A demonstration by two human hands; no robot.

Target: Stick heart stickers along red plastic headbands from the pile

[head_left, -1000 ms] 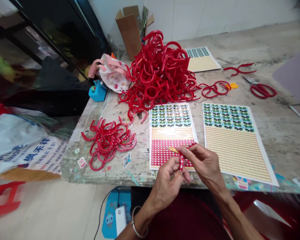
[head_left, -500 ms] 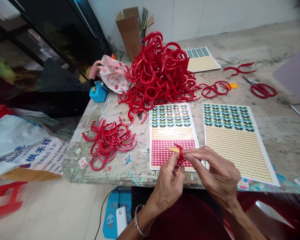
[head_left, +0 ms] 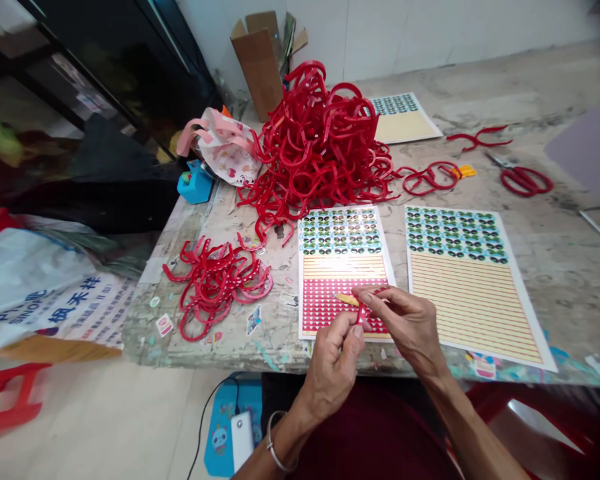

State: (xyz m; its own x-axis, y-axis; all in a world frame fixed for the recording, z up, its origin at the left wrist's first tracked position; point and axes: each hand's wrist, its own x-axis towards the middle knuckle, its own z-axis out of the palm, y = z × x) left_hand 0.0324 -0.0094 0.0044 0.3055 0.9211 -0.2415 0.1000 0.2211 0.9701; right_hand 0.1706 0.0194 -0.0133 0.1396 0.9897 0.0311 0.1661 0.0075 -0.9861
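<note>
Low over the near edge of a sticker sheet (head_left: 343, 267), both my hands are closed on one red headband (head_left: 361, 315), a thin curved strip with small white marks. My left hand (head_left: 335, 357) pinches its lower part between thumb and fingers. Just above and to the right, my right hand (head_left: 410, 323) has thumb and forefinger pressed on its upper part; much of the band is hidden by fingers. A yellow pointed tool (head_left: 348, 300) is just left of my right fingertips, over the sheet's red rows. Whether a finger touches it I cannot tell.
A large heap of red headbands (head_left: 320, 147) stands behind the sheet, a smaller pile (head_left: 223, 280) to the left. Another sticker sheet (head_left: 475, 300) is at right. Red-handled scissors (head_left: 525, 181), a blue tape dispenser (head_left: 195, 183) and a cardboard box (head_left: 260, 73) lie farther back.
My right hand has moved left and slightly up, its fingertips shifting to the band's upper part. My left hand has barely moved and keeps its pinch.
</note>
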